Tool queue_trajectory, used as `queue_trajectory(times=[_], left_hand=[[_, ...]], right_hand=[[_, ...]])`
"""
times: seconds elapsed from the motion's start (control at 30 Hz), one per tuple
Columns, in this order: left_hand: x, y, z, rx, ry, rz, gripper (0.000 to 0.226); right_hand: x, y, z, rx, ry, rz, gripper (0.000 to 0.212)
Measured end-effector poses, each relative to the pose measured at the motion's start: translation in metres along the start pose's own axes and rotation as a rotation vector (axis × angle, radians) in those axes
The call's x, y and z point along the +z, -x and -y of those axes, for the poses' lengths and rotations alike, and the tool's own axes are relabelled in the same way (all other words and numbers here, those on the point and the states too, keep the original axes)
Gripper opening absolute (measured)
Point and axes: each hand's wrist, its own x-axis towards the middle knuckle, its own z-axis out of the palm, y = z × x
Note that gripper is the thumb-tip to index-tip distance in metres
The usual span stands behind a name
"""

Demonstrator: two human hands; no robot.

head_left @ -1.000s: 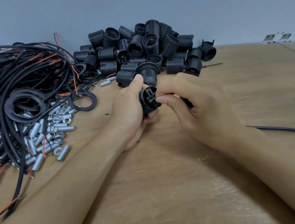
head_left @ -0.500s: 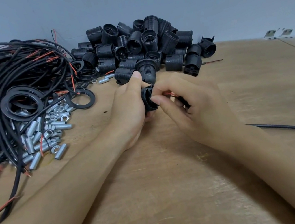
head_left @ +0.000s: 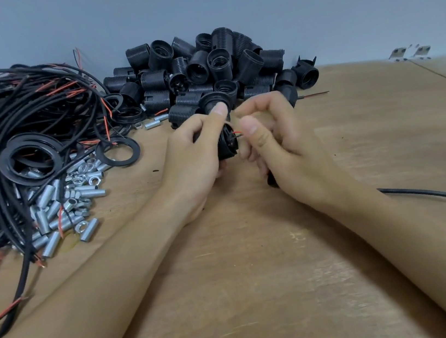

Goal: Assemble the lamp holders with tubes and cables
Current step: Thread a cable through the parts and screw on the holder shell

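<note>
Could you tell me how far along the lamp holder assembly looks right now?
No finished unit is visible. In hand: the left hand grips a lamp holder while the right hand feeds wire ends into it. Left: the holder pile, metal tubes, cable bundle.

Wooden table (head_left: 262,292) with a seam at the far right. Grey-blue wall (head_left: 221,3) behind. Two small metal brackets (head_left: 410,53) sit at table's far right edge by wall.
</note>
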Motion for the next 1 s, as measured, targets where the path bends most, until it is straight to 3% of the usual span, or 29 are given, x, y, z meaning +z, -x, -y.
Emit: queue_trajectory(times=[0.13, 0.2, 0.27, 0.37, 0.43, 0.57, 0.83, 1.0], left_hand=[[-0.002, 0.000, 0.000, -0.022, 0.026, 0.012, 0.036], [-0.002, 0.000, 0.000, -0.036, 0.018, 0.005, 0.038], [-0.001, 0.000, 0.001, -0.041, 0.010, 0.003, 0.039], [-0.002, -0.001, 0.001, -0.041, 0.016, -0.002, 0.040], [-0.003, -0.001, 0.002, -0.038, 0.018, 0.004, 0.039], [-0.004, 0.000, 0.001, -0.023, 0.014, 0.002, 0.038], [-0.002, 0.000, 0.000, -0.001, -0.003, -0.049, 0.035], [-0.007, -0.003, 0.002, 0.113, -0.134, -0.150, 0.033]], right_hand=[[-0.006, -0.003, 0.007, 0.094, -0.095, -0.162, 0.032], [-0.024, -0.006, 0.011, 0.122, -0.019, -0.150, 0.039], [-0.049, -0.007, 0.012, 0.195, 0.109, 0.051, 0.038], [-0.076, 0.000, 0.012, 0.434, 0.310, 0.510, 0.047], [-0.079, 0.004, 0.009, 0.528, 0.326, 0.646, 0.049], [-0.078, 0.001, 0.004, 0.491, 0.241, 0.499, 0.036], [-0.065, 0.002, 0.003, 0.343, -0.035, 0.347, 0.043], [-0.056, 0.002, -0.001, 0.166, 0.229, 0.253, 0.040]])
